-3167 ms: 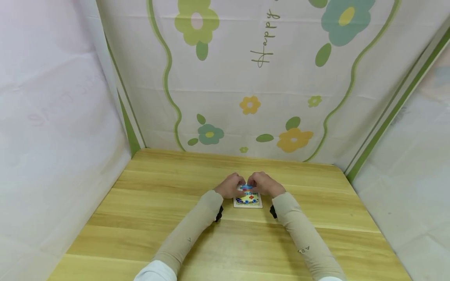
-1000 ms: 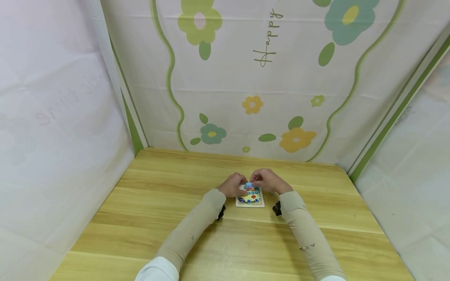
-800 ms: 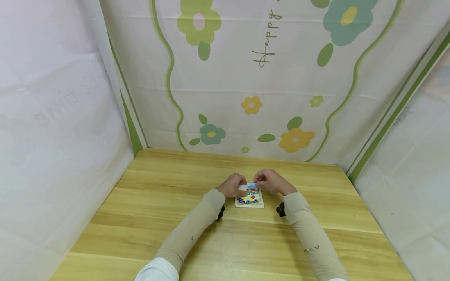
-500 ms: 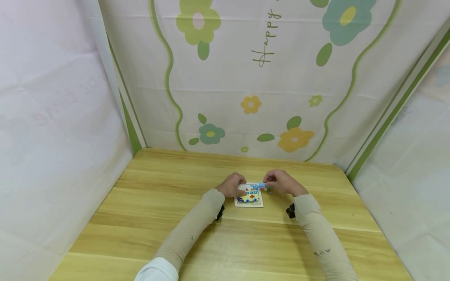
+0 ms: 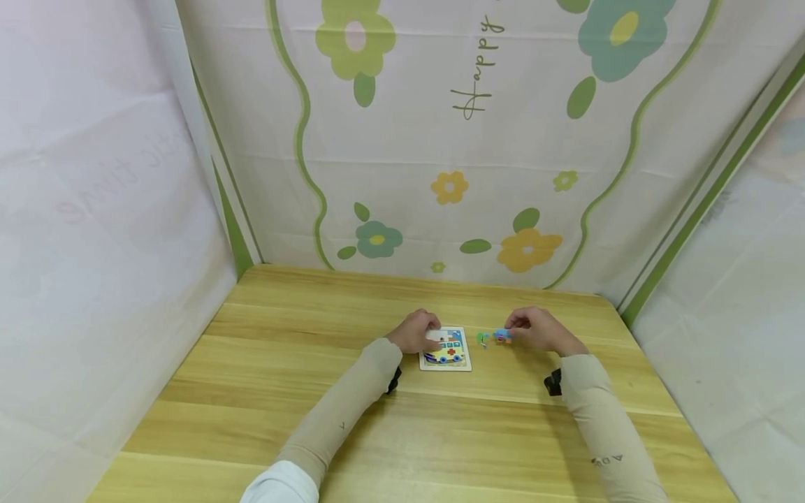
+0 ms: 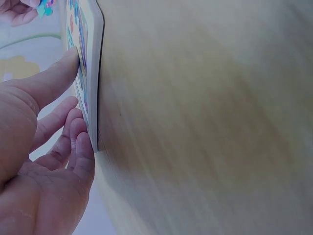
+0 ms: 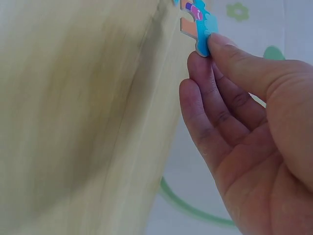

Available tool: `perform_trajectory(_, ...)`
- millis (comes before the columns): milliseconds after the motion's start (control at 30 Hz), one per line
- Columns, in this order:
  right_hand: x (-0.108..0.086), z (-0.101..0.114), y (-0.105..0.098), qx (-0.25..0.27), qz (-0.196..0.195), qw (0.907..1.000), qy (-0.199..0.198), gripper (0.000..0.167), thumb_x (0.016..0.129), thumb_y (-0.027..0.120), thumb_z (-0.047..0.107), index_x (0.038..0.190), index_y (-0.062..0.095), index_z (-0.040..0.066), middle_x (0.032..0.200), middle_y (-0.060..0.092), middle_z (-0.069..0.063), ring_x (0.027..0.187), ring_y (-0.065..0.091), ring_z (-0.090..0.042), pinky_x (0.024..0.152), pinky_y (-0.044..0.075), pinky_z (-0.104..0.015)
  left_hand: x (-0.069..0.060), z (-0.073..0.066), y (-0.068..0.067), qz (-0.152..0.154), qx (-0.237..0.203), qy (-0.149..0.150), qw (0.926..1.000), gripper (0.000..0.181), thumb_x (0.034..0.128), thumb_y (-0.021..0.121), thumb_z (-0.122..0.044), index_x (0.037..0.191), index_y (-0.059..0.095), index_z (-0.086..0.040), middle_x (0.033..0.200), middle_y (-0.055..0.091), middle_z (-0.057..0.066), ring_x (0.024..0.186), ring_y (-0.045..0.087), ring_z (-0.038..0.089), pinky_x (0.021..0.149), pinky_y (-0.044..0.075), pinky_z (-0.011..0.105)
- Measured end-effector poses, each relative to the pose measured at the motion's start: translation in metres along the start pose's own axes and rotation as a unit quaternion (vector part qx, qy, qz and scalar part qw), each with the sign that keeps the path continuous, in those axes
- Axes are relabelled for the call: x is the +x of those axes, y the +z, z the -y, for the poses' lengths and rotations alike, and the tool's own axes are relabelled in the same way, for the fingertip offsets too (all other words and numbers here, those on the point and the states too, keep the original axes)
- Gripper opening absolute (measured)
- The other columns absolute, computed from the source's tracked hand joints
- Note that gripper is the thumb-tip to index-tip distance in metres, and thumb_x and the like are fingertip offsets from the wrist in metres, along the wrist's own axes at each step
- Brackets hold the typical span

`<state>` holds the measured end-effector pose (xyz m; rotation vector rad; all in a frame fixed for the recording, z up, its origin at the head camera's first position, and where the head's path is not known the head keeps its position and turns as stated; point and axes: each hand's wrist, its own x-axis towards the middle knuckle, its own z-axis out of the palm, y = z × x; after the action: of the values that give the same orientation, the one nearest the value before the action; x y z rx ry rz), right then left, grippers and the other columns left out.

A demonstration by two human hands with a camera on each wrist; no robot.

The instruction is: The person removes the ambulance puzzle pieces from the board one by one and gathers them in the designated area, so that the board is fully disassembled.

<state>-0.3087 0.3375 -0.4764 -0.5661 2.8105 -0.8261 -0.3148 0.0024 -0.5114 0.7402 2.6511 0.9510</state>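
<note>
A small jigsaw puzzle board (image 5: 454, 367) with a yellow ambulance picture and a pale rim lies flat on the table. My left hand (image 5: 415, 332) holds its left side; in the left wrist view the thumb (image 6: 61, 73) presses on the picture and the other fingers curl against the edge. Part of the board's upper row shows bare white. To the right, my right hand (image 5: 539, 330) pinches a blue, orange and pink puzzle piece (image 7: 201, 24) between thumb and fingers. Between board and right hand lies a loose green puzzle piece (image 5: 482, 339).
The wooden table (image 5: 402, 433) stretches around the board, with wide room in front of it. A floral cloth wall (image 5: 390, 140) rises behind, and pale cloth walls stand at both sides. Each wrist carries a black camera (image 5: 553, 382).
My right hand has lifted the blue piece out of the board's upper row and carried it to the right, past the green piece. The left hand has stayed on the board.
</note>
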Motion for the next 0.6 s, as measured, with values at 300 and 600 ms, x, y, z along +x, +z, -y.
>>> perform_trajectory(300,-0.005,-0.022,0.004,0.032,-0.006,0.9994,0.015,0.007,0.102,0.071,0.012,0.105,0.076,0.009,0.098,0.074,-0.005,0.09,0.065,-0.015,0.08,0.053,-0.027,0.0,0.0,0.001,0.0,0.002,-0.009,1.0,0.042,0.0948,0.082,-0.02,0.13,0.068,-0.002,0.126,0.064,0.009,0.114,0.061,0.021,0.104,0.052,0.035)
perform_trajectory(600,-0.001,-0.027,0.013,0.039,-0.002,0.9991,0.019,0.009,0.103,0.069,0.01,0.107,0.076,0.006,0.099,0.074,-0.008,0.087,0.063,-0.013,0.077,0.053,-0.025,-0.002,-0.003,0.0,-0.002,0.0,-0.014,0.9999,0.041,0.0952,0.081,-0.02,0.13,0.068,-0.003,0.125,0.062,0.009,0.112,0.059,0.019,0.104,0.052,0.035)
